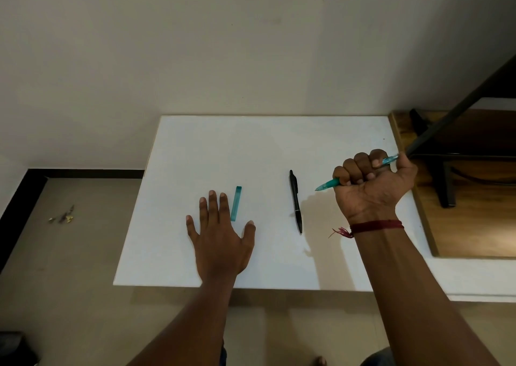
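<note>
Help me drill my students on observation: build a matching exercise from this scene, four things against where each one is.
Things
1. teal pen
2. black pen
3. teal pen cap
4. red thread

Places
A. on the white table, beside the left hand
B. tied round a wrist
C. gripped in the right hand
D. lying alone on the table, between the two hands

Pairs: 1-C, 2-D, 3-A, 4-B
</note>
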